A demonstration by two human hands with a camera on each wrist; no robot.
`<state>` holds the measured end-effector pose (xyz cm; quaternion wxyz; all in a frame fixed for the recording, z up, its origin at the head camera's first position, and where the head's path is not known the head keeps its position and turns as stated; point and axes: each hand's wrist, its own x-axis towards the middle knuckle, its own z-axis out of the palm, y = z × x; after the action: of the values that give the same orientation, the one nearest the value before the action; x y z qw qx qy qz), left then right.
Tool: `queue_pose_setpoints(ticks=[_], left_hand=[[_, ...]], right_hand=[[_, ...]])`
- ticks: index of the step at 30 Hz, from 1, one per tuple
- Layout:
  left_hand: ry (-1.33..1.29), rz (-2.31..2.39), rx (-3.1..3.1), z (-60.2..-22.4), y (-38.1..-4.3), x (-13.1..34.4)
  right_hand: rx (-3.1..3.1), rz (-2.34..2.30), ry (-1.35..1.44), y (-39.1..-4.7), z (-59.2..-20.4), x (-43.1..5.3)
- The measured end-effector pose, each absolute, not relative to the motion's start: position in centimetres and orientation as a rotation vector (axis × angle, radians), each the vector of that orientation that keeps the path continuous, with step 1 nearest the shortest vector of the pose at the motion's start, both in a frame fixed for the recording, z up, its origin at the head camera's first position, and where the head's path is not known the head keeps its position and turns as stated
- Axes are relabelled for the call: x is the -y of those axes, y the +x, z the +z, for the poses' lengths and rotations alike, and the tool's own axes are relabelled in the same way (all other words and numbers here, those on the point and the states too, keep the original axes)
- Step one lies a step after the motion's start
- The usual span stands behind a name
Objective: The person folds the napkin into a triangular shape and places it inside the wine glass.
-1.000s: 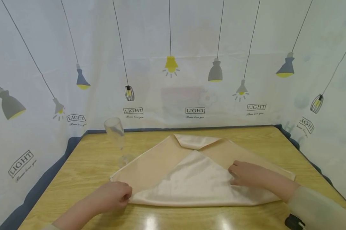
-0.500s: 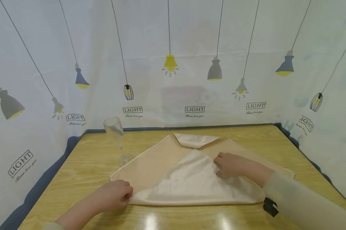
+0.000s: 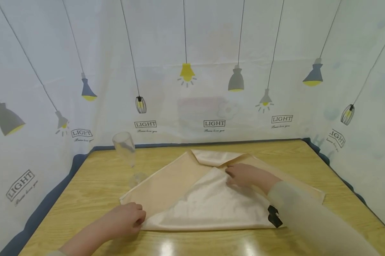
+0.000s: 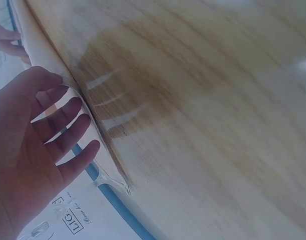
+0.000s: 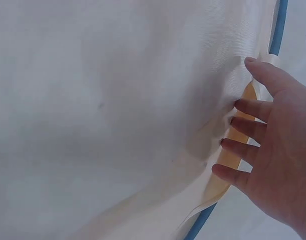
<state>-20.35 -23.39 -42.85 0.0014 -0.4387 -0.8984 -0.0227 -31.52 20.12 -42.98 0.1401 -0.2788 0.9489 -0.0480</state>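
A cream satin cloth (image 3: 208,202) lies on the table, its near part folded up into a triangle and a small flap folded down at its far edge. At the near left end of the fold is my left hand (image 3: 125,219). In the left wrist view, its thumb and forefinger pinch the cloth's edge while the other fingers spread apart. My right hand (image 3: 248,174) is over the cloth near the triangle's tip, just right of centre. The right wrist view shows its fingers (image 5: 243,150) extended and spread, their tips right at the satin surface.
A clear stemmed glass (image 3: 124,145) stands behind the cloth's left side. The wood-grain table (image 3: 83,185) is bordered by a light curtain (image 3: 167,89) printed with hanging lamps. A black device (image 3: 274,216) sits at my right wrist.
My right hand has moved left and away from me across the cloth, toward the triangle's tip. My left hand has stayed at the left end of the fold.
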Motion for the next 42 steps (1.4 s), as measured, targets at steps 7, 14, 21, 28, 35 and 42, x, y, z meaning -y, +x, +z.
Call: queue_pose_setpoints(ticks=[7, 14, 21, 28, 35, 42], left_hand=[[-1.375, -0.111, 2.869, -42.7, -20.3, 23.3], [-1.373, -0.122, 2.870, -42.7, -20.4, 23.3], [-1.352, -0.160, 2.930, -42.7, -20.5, 23.3], [-1.343, -0.144, 2.896, -42.6, -20.3, 23.2], [-1.328, -0.112, 2.860, -42.6, -20.0, 22.9], [-1.276, -0.091, 2.923, -42.5, -20.6, 22.2]], right_hand=[[-2.748, -0.270, -0.687, -32.6, -42.9, -19.5], [-2.785, -0.381, -0.764, -33.6, -42.7, -18.9], [-2.835, -0.456, -0.752, -34.8, -42.1, -18.0], [-2.928, -0.398, -0.756, -36.6, -41.5, -17.3], [-2.837, -0.368, -0.647, -37.9, -41.5, -17.6], [-2.695, -0.306, -0.577, -38.0, -42.0, -18.4]])
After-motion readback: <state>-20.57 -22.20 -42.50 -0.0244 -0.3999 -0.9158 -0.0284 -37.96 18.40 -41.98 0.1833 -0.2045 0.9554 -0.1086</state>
